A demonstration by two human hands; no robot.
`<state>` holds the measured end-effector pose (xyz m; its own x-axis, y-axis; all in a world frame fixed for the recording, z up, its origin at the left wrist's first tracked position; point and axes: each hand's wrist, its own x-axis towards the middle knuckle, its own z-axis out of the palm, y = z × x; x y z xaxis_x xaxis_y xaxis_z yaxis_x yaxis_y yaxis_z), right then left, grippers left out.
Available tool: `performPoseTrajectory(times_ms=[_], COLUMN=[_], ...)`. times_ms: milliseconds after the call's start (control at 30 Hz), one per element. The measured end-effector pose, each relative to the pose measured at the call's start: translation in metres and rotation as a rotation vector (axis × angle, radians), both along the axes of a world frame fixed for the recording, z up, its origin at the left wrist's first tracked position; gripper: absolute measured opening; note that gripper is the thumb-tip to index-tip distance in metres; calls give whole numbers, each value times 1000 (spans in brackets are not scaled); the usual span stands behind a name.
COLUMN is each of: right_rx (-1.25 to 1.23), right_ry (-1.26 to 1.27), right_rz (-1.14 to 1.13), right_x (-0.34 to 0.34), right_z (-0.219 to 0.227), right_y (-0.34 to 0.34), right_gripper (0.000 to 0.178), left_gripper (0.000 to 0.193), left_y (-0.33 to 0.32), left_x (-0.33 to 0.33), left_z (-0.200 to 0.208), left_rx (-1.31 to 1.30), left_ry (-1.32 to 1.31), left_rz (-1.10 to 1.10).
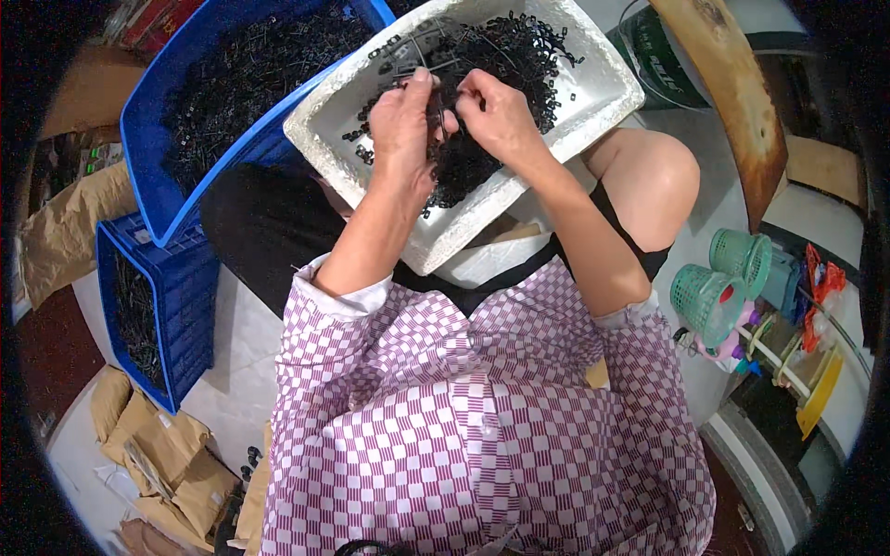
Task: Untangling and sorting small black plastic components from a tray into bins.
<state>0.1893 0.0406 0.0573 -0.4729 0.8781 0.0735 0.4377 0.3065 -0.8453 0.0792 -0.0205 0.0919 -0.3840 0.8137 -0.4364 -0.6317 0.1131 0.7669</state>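
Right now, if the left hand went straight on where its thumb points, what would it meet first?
The left hand would probably meet the thin black sticks in the white foam box; depth is unclear.

Small black parts (473, 167): glossy, apparently plastic, many with squarish open ends; lying loose in a dense heap, jumbled in all directions. Heap runs across the middle of a white foam box (598, 116), which sits tilted, rectangular, rim rough and pitted. Strays lie scattered singly on the pale floor of the box, at its left side and toward the right end. Thin dark rods (436, 67) cross one another at the far side, above the heap. Slender black piece (443, 109): roughly upright in view, between left hand (400, 125) and right hand (501, 116), close to the fingers; exact grip unclear, partly hidden
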Motion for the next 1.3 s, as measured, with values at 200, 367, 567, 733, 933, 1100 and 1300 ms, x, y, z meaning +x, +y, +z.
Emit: performPoseTrajectory(times_ms=[200,367,567,733,933,1100,1300], right_rx=[-34,-749,-483,-419,-331,-54,-61], right_ry=[-8,401,430,463,388,-53,64], right_rz=[-3,104,135,129,154,-32,-244], right_x=[10,7,-3,-4,4,1,9], right_z=[-16,23,32,28,29,24,-2], right_y=[19,7,0,4,6,7,32], right_gripper=[17,18,15,12,13,15,18], left_gripper=[26,27,28,27,25,22,20], left_y=[-4,-4,-4,-1,4,7,3], left_x=[0,-2,3,4,-2,11,23], left_z=[6,3,0,5,5,-7,9], left_rx=[6,-31,35,5,42,87,105], left_ry=[137,26,170,137,171,339,468], left_rz=[-30,51,-71,-71,-165,-71,-60])
